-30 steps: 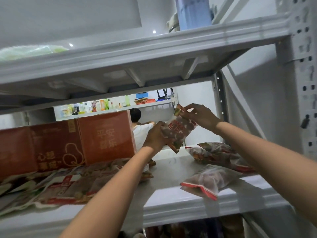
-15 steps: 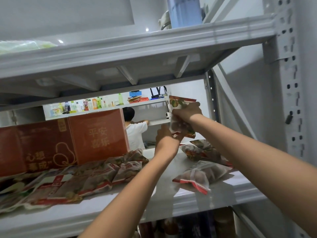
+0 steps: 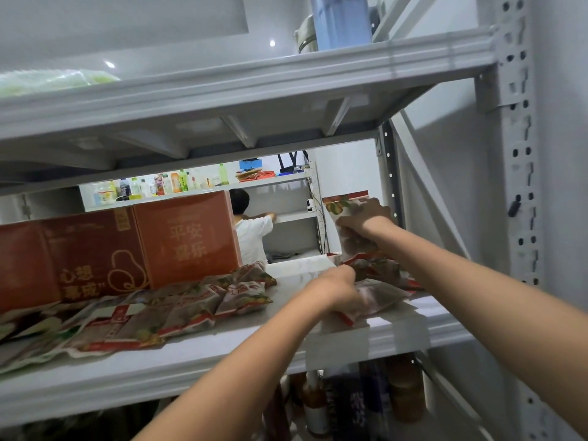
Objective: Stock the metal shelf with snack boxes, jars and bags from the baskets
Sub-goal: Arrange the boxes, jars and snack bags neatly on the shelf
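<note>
My right hand grips a red and white snack bag and holds it upright at the back right of the grey metal shelf. Beneath that bag lie other snack bags. My left hand reaches lower and rests on a clear snack bag with a red edge lying near the shelf's front right; its fingers curl over the bag's left end. A row of flat snack bags covers the shelf's left half in front of red gift boxes.
The upper shelf board hangs close above. A perforated upright post bounds the right side. Jars and bottles stand on the level below. Behind the shelf a person in a white shirt works at another rack holding drink bottles.
My right hand lifted the snack bag and set it upright further back on the right. My left hand let go of it and dropped down onto the clear bag at the front.
</note>
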